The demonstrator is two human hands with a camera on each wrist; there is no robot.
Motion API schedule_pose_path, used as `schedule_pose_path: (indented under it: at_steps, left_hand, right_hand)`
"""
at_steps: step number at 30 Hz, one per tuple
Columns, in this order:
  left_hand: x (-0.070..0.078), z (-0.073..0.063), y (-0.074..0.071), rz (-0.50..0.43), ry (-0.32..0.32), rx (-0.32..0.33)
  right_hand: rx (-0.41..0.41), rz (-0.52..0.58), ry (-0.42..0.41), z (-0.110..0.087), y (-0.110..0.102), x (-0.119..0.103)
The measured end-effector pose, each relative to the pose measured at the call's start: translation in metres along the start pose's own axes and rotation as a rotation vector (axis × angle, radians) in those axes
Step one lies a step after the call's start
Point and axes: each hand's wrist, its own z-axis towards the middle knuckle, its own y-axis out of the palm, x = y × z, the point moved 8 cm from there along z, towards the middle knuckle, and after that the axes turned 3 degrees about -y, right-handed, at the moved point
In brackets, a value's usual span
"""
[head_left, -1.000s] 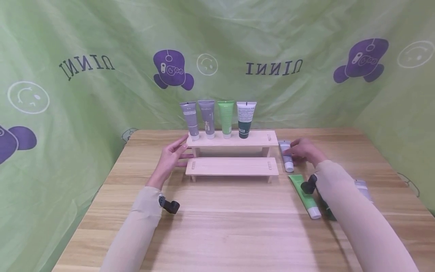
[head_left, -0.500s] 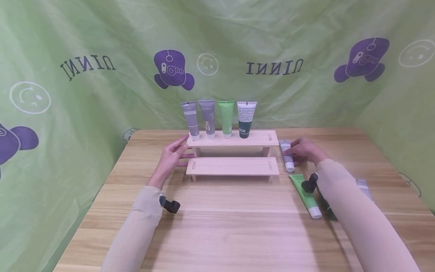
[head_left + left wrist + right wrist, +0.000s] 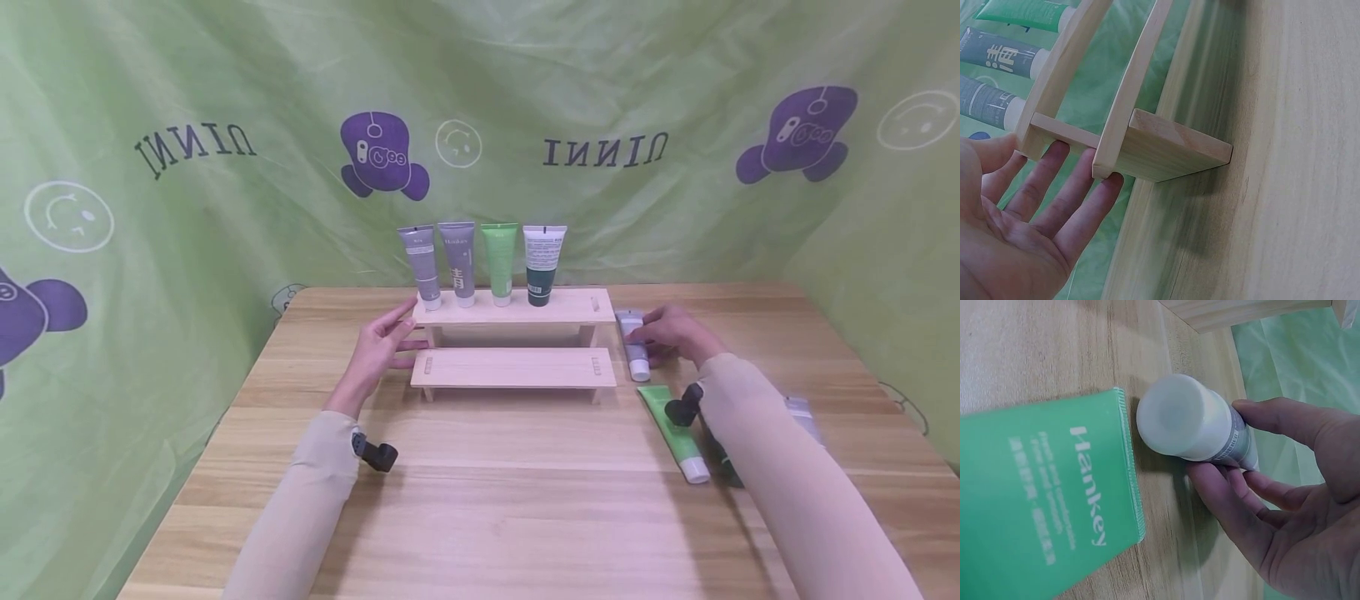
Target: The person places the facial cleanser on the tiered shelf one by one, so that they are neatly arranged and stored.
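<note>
In the head view my left hand point(image 3: 380, 339) is at the left end of a two-tier wooden stand point(image 3: 513, 367). Its nearly straight fingers touch the stand's end in the left wrist view. On the upper tier stand two grey-purple tubes point(image 3: 459, 262), a light green tube point(image 3: 499, 260) and a white-and-dark-green tube point(image 3: 542, 262), caps down. Right of the stand, my right hand point(image 3: 675, 332) pinches a grey squeeze tube point(image 3: 634, 346) between thumb and fingers. The right wrist view shows its white cap point(image 3: 1175, 419) towards the camera.
A green tube point(image 3: 673, 433) lies on the wooden table point(image 3: 480, 517) in front of the right hand. A dark green tube and a greyish tube point(image 3: 802, 415) are partly hidden by the right forearm. A green curtain point(image 3: 480, 75) hangs behind the table.
</note>
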Motion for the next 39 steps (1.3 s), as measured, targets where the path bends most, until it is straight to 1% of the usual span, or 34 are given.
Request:
schedule_pose_path:
  at_steps: [4, 7, 10, 14, 19, 26, 31, 39]
  left_hand:
    - [0.001, 0.0, 0.0, 0.006, 0.007, -0.002]
    - [0.002, -0.001, 0.0, 0.014, 0.018, -0.004]
    - [0.002, -0.001, -0.001, 0.021, 0.03, -0.005]
    - [0.001, -0.001, -0.001, 0.019, 0.034, -0.007]
    - [0.0, 0.0, -0.001, 0.01, 0.023, -0.004]
    - [0.002, -0.001, -0.001, -0.003, 0.02, -0.006]
    - [0.003, -0.002, 0.0, -0.007, 0.017, -0.007]
    - [0.002, -0.002, 0.0, 0.006, 0.017, -0.009]
  right_hand:
    - [-0.001, 0.01, -0.013, 0.0, -0.002, 0.001]
    - [0.001, -0.01, -0.035, -0.002, -0.006, -0.002]
    - [0.008, 0.002, -0.06, -0.005, -0.011, -0.005]
    - [0.021, 0.067, -0.084, -0.009, -0.018, -0.012]
    - [0.045, 0.13, -0.119, -0.018, -0.028, -0.024]
    - [0.13, 0.199, -0.179, -0.035, -0.047, -0.045]
    - [0.191, 0.225, -0.219, -0.045, -0.056, -0.06]
    - [0.258, 0.193, -0.275, -0.06, -0.057, -0.083]
